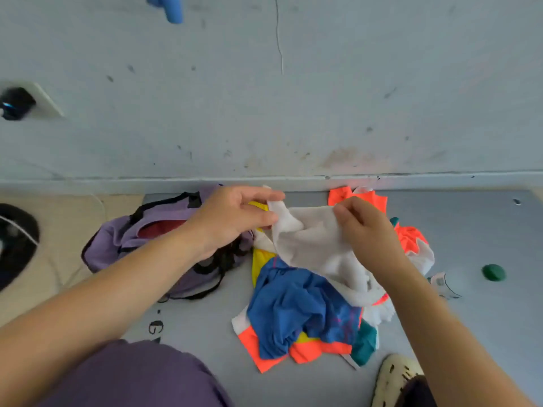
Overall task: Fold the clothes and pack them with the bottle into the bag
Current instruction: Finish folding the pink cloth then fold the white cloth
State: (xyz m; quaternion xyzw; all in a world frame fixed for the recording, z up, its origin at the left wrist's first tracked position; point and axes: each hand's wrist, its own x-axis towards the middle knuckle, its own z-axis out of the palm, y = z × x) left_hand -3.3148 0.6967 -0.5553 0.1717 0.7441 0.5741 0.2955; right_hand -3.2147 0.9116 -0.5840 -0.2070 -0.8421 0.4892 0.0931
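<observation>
A white garment [317,245] is lifted above a heap of clothes on the grey mat. My left hand [232,218] pinches its upper left corner. My right hand [364,230] grips its top edge a little to the right. Below it lie a crumpled blue garment [296,306] and orange, yellow and teal pieces [311,351]. More orange cloth [411,236] sits behind my right hand. The purple bag [132,236] lies open to the left of the heap, with black straps and a red lining. A clear bottle [443,284] with a green cap [494,272] lies at the right, partly hidden by my forearm.
A grey wall [264,98] rises just behind the mat [484,230]. A beige floor with a dark round object [14,245] lies at the left. A cream perforated shoe [393,380] is at the bottom right, and my purple-clad knee [132,377] fills the bottom left.
</observation>
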